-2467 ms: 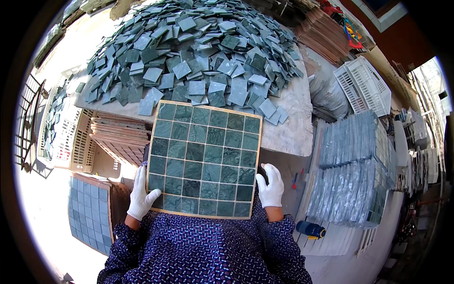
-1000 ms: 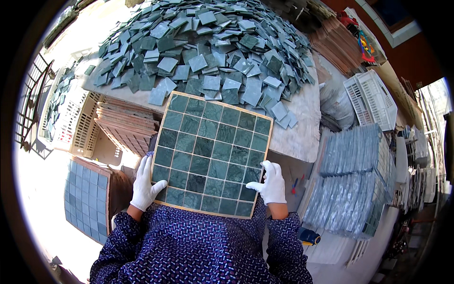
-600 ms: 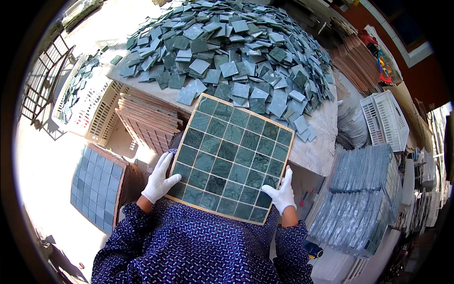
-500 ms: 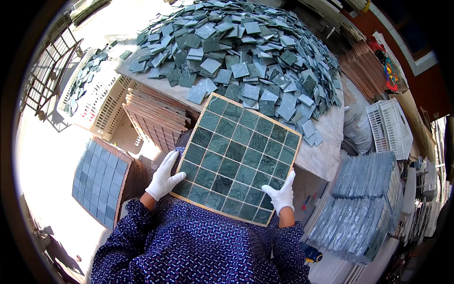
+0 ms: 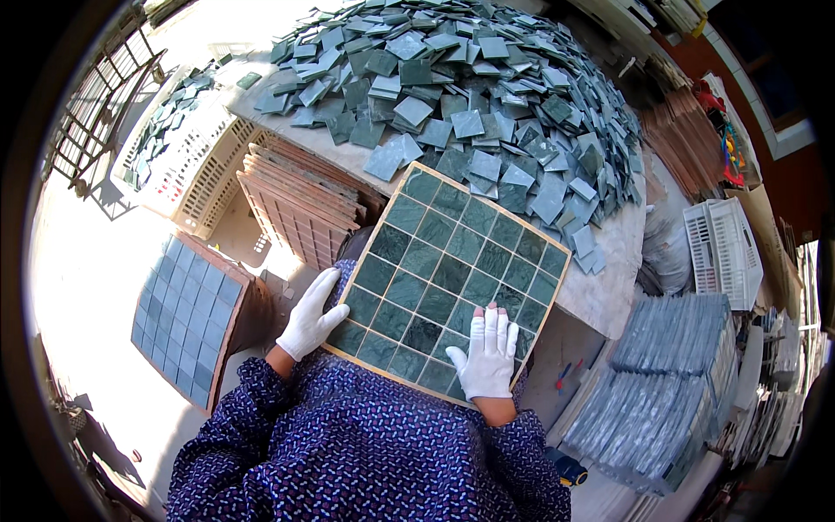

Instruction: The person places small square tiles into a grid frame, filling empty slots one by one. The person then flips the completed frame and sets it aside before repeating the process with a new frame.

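A square board of green stone tiles (image 5: 435, 274), set in a grid within a pale wooden frame, lies tilted in front of my body. My left hand (image 5: 310, 317), in a white glove, holds its left edge, the thumb over the rim and the other fingers along the side. Flat on the tiles near the lower right corner rests my right hand (image 5: 488, 361), fingers stretched out; its glove leaves some fingertips bare. Just beyond the board, a big heap of loose green tiles (image 5: 487, 122) covers a pale worktop (image 5: 600, 300).
Left of me stands a board of blue-grey tiles (image 5: 187, 313). Brown grid trays (image 5: 291, 213) are stacked beside a cream plastic crate (image 5: 213, 178). At right are bundled tile sheets (image 5: 670, 383), a white crate (image 5: 722, 248) and more brown trays (image 5: 683, 139).
My right hand has moved from the board's right edge onto its tiles and now lies flat there. My left hand keeps its hold; the view has shifted slightly.
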Tool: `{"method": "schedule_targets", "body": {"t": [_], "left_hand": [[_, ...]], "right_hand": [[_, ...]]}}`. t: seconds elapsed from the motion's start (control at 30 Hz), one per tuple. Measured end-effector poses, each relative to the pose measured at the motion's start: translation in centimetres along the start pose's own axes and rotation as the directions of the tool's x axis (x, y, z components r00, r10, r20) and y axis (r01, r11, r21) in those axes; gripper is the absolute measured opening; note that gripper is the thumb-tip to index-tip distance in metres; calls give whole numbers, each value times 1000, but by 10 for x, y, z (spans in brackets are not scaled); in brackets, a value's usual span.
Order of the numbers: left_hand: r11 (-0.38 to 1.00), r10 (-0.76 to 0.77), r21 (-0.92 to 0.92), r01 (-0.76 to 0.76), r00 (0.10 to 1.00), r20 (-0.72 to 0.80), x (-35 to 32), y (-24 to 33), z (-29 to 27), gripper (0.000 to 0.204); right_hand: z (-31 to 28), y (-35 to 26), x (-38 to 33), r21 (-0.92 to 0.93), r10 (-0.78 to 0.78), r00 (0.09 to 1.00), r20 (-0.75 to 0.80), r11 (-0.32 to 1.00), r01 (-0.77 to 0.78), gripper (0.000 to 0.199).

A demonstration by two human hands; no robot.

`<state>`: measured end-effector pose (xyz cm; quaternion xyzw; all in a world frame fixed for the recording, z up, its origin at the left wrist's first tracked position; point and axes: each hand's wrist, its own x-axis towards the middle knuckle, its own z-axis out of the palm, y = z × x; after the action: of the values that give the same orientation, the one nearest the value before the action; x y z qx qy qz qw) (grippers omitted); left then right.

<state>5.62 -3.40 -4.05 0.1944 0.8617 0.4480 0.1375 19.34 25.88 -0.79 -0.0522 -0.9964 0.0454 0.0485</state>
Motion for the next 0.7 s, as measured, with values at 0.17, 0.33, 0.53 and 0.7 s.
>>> {"method": "schedule_targets", "body": {"t": [0.17, 0.33, 0.53, 0.7], "left_hand": [[999, 52, -12, -53, 997, -52, 0, -9, 9, 56], [925, 18, -377, -42, 998, -67, 5, -29, 7, 43], [939, 1, -345, -17, 999, -45, -3, -24, -3, 45], [945, -16, -327, 4, 999, -36, -4, -34, 0, 45]], "right_hand": [[17, -77, 24, 350, -664, 747, 27, 706, 615, 69], [31, -114, 38, 819, -801, 594, -70, 294, 493, 42], [15, -53, -9, 876, -533, 736, 417, 19, -482, 40], [-36, 38, -65, 519, -161, 533, 831, -123, -846, 32]]}}
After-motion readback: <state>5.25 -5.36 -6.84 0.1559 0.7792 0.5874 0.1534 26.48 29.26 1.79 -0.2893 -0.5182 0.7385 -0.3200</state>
